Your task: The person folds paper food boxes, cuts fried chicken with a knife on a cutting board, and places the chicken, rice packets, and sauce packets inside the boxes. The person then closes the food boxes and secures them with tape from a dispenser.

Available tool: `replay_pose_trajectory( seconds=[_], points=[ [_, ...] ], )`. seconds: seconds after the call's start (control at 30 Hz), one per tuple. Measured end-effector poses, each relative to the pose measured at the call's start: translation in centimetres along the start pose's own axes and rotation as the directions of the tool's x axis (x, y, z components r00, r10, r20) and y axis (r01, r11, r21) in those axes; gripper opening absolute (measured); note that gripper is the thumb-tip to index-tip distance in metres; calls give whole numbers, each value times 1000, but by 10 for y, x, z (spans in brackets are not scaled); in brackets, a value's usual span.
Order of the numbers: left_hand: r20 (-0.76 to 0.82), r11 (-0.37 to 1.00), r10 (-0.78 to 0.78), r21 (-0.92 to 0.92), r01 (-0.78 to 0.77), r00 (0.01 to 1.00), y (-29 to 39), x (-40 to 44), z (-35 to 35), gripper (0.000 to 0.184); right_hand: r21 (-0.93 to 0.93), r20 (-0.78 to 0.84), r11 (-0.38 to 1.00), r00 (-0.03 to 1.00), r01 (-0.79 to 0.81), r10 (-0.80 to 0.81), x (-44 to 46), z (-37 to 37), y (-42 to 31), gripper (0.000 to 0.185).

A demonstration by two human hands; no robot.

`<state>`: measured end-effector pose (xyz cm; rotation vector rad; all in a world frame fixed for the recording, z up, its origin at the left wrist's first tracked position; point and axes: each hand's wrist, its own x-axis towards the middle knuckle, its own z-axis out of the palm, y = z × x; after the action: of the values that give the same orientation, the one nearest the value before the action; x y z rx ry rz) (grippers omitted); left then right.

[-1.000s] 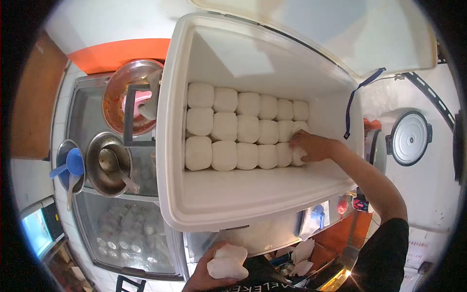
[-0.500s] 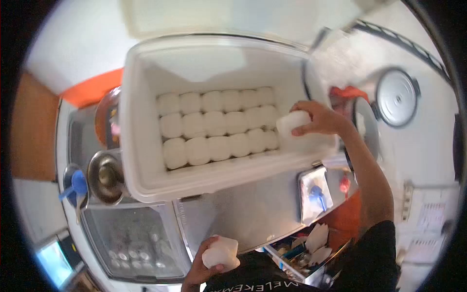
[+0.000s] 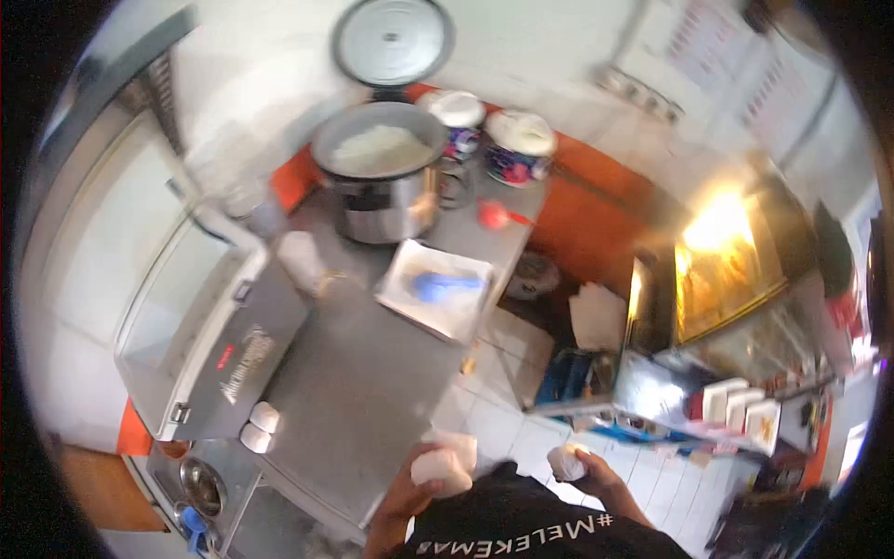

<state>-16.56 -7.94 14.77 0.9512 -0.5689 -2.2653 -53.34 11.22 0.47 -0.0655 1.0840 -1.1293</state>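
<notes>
My left hand (image 3: 402, 492) is closed around white rounded packets (image 3: 443, 473), apparently two pressed together, low in front of my body. My right hand (image 3: 603, 484) grips another white packet (image 3: 564, 462) on the other side of the shirt front, over the tiled floor. The white cooler box (image 3: 251, 279) stands at the left; its packets are hidden from this angle. Beside its lower corner, two small white pieces (image 3: 261, 427) sit on the grey counter (image 3: 358, 373).
A large rice cooker (image 3: 386, 207), lid raised, holds white rice. Two tubs (image 3: 520, 147) stand beside it. A tray (image 3: 436, 289) with a blue scoop lies near the counter's edge. A lit glass display case (image 3: 731, 265) is at the right, above tiled floor (image 3: 494, 377).
My view has swung to the right, away from the cooler's inside. The right hand has come out of the cooler with its white packet. My left hand keeps hold of its packets.
</notes>
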Motion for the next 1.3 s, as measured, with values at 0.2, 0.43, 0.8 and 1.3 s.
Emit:
replay_pose_trajectory(
  seconds=[0.2, 0.43, 0.8, 1.3],
  points=[
    [465, 949, -294, 247, 196, 835, -185, 111, 129, 68, 296, -538, 835, 803, 464, -255, -204, -149, 78, 51],
    [497, 796, -603, 428, 428, 624, -332, 187, 248, 50, -359, -628, 853, 578, 378, -520, -285, -253, -35, 72],
    [525, 807, -589, 345, 479, 615, -569, 318, 384, 61, -843, -511, 480, 638, -242, -575, -161, -553, -262, 86],
    [523, 835, -514, 485, 258, 680, -570, 302, 495, 61, -882, -188, 422, 665, 210, -723, -146, -599, -220, 59]
  ],
)
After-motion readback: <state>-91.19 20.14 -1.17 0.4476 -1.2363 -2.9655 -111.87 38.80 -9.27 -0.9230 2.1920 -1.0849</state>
